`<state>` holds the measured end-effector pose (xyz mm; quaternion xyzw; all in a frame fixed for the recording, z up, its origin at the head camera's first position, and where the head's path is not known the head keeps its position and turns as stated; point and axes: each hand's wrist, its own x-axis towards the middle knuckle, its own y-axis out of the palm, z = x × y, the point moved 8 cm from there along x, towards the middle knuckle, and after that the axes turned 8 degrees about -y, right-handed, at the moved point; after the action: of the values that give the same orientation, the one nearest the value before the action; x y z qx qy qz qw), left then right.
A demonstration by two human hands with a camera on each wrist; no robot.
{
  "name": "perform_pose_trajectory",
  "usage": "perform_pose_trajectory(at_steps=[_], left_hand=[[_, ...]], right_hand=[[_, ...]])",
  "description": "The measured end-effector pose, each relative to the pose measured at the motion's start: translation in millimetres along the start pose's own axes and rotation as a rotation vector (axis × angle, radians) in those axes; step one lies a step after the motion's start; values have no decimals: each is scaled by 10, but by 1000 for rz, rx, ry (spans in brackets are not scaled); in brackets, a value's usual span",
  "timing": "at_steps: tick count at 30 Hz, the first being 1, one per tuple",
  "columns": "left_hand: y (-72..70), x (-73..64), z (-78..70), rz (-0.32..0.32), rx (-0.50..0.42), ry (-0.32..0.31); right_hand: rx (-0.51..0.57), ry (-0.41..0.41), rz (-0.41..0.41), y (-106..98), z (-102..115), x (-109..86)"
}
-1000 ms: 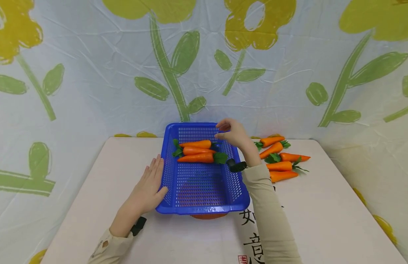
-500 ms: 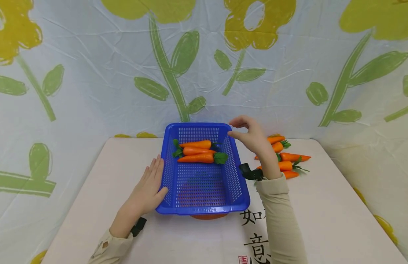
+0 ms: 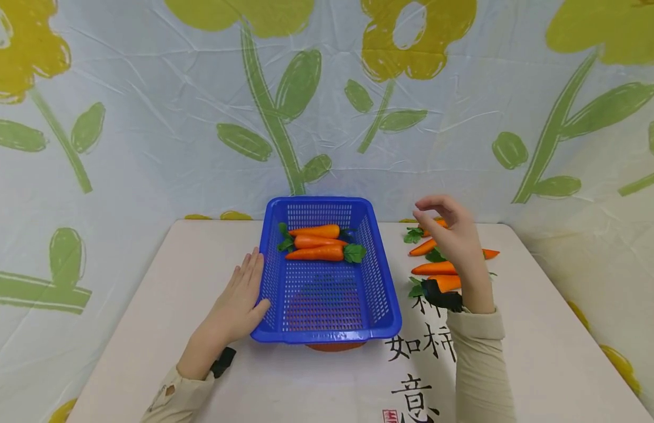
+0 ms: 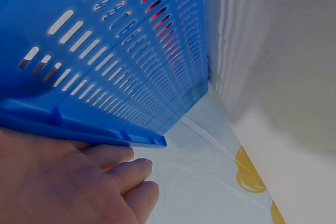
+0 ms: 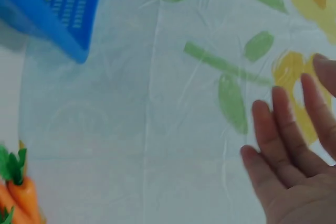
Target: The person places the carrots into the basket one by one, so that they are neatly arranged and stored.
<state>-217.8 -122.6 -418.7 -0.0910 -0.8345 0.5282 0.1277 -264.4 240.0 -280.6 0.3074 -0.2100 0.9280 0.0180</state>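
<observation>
Glossy perforated plastic basket [image 3: 327, 336], smooth carrots [image 3: 315, 253], wrinkled cloth backdrop [image 3: 173, 147]

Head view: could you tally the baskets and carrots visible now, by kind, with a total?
Blue rectangular perforated plastic basket: 1
Orange tapered carrots with green leafy tops: 8 (3 inside the basket, 5 outside it, some partly hidden)
Total: 9

Pale table [image 3: 189, 276] is standing against a wrinkled whitish cloth [image 3: 163, 164], which is showing yellow flowers [image 3: 379, 50] and green stems [image 3: 265, 97]. Black calligraphy [image 3: 413, 395] is running down the table, red seal mark [image 3: 390, 416] sitting at its lower left. Orange-brown patch [image 3: 336, 347] is showing left of the writing.
</observation>
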Motion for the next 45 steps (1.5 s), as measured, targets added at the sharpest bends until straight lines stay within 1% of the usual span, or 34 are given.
perform_pose_trajectory(at_steps=[4,8,12,14,16,18,20,21,22,25,27,29,32,33,36,39,45], left_hand=[[1,5,-8,3,1,3],[8,10,-9,4,2,0],[4,6,-15,7,-3,0],[0,4,-19,9,-9,0],[0,3,-19,7,-9,1],[1,3,-15,5,-7,0],[5,1,-12,6,-3,-1],[8,1,-10,6,-1,-2],[8,1,-9,6,0,-2],[11,1,-5,4,3,-3],[13,3,0,2,3,-4],[11,6,4,2,2,-4],[11,7,14,5,3,-10],[9,7,16,5,5,-9],[2,1,14,6,5,-9],[-1,-5,6,3,1,-2],[5,0,-2,-3,-6,5]], right_hand=[[71,-56,-98,-185,-103,-124],[116,-115,-204,-386,-215,-243],[134,-116,-302,-587,-403,-371],[129,-101,-345,-688,-524,-442],[178,-89,-389,-782,-668,-513],[204,-73,-428,-866,-818,-588],[246,-44,-468,-936,-971,-669],[250,-21,-484,-963,-1045,-712],[231,11,-499,-988,-1118,-758],[215,123,-532,-1035,-1340,-895],[215,208,-537,-1047,-1487,-987],[234,276,-529,-1051,-1620,-1071],[272,350,-501,-1051,-1795,-1182],[285,363,-485,-1050,-1840,-1214],[325,367,-440,-1051,-1954,-1308],[334,363,-380,-1045,-2025,-1395],[254,356,-256,-1005,-2105,-1486]])
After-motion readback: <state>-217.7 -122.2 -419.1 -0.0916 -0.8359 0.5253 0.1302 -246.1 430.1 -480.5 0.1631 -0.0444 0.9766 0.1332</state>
